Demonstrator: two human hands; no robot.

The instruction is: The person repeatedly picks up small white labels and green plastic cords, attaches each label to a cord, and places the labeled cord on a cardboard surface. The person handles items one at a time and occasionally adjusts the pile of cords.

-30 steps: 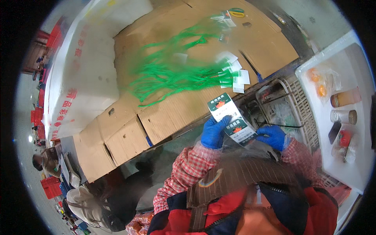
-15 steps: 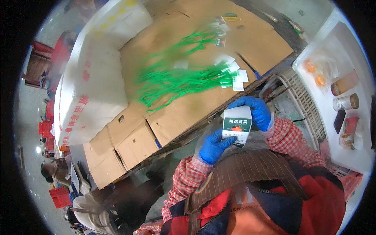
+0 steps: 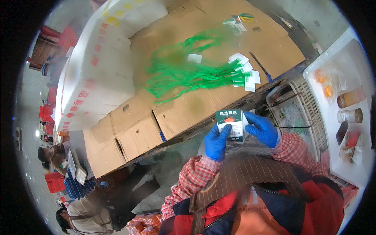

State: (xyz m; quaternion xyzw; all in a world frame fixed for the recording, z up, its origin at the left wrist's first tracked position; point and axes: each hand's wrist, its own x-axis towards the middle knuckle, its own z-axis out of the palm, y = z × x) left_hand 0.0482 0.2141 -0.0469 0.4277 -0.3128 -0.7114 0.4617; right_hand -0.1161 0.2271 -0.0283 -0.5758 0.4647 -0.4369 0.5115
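Observation:
My left hand (image 3: 216, 141), in a blue glove, grips a small stack of printed label cards (image 3: 229, 117), its thumb lying across the front. The cards are dark green and white with a small red-orange picture. Also gloved in blue, my right hand (image 3: 262, 129) pinches the right edge of the stack, where a white card shows behind the front one. Beyond my hands, a bundle of green mesh net bags (image 3: 196, 78) lies on flattened cardboard (image 3: 188, 111). White tags (image 3: 250, 78) sit at the bundle's right end.
A white foam box (image 3: 98, 74) stands at the left of the cardboard. Green-handled scissors (image 3: 246, 17) lie at its far edge. On the right are a white plastic crate (image 3: 307, 105) and a foam tray (image 3: 313, 72) with jars, oranges and a phone. Another person (image 3: 92, 211) is at lower left.
My right hand has moved from the cards' top corner to their right edge. My left thumb has come up over the front card. The whole view has shifted slightly.

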